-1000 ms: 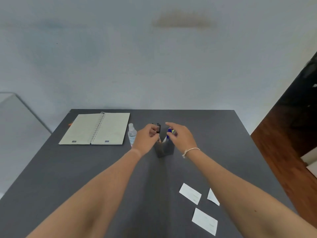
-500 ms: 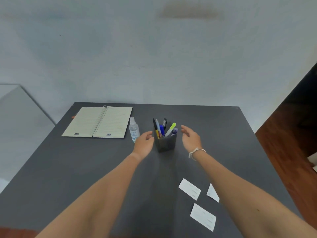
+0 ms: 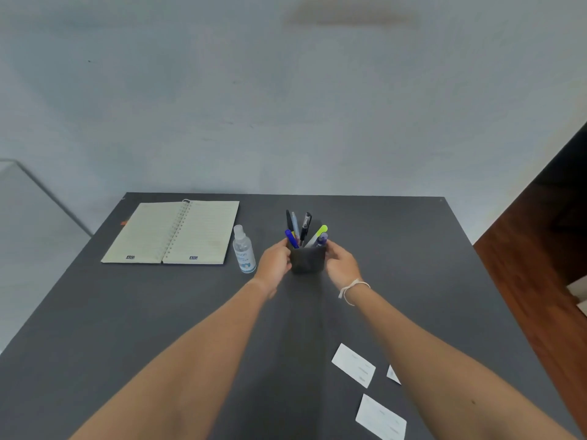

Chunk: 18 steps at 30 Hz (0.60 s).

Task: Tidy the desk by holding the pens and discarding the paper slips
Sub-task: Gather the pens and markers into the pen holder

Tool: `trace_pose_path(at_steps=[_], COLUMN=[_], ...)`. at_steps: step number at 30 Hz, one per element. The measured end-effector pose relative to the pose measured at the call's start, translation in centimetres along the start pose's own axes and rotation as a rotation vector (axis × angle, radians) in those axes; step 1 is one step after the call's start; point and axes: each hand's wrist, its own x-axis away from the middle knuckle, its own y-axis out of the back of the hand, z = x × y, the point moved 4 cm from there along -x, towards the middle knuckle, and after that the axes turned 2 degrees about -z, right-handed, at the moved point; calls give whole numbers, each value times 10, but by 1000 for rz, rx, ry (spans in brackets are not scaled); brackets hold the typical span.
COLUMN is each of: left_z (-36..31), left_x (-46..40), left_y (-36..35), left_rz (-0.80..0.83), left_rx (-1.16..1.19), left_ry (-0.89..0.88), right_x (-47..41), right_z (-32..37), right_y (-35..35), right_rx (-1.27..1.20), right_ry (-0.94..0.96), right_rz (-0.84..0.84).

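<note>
Head view: left hand point(image 3: 275, 263) and right hand point(image 3: 341, 265) clasp the dark pen cup point(image 3: 307, 259) mid-bench point(image 3: 397, 249), six pens point(image 3: 305, 228) upright inside; a squeeze or jerk could tip them out or knock the one spray bottle point(image 3: 243, 249); three paper slips point(image 3: 353, 365) lie near, one open notebook point(image 3: 173, 232) beyond.

The pen holder point(image 3: 307, 259) is now clasped from both sides: the left hand point(image 3: 275, 262) has been closed in against its left wall and the right hand point(image 3: 340, 264) against its right wall, where half a second ago both were held open and slightly apart from it. A second ago the hands were raised over the pens point(image 3: 304, 229), whose tops were largely covered; the pens are now left fully exposed above the holder's rim.
</note>
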Motion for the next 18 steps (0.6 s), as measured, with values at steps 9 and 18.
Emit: trace_pose_path(at_steps=[9,18], left_z=[-53,-70], left_x=[-68,-152], left_y=[-17,-26], left_rz=[58,-30], left_rx=[129,123], left_ry=[-4,40], right_x=[-64,-142], right_z=[41,53], right_y=[9,1], right_rx=[15,65], right_ry=[49,15], right_rz=[-71,-73])
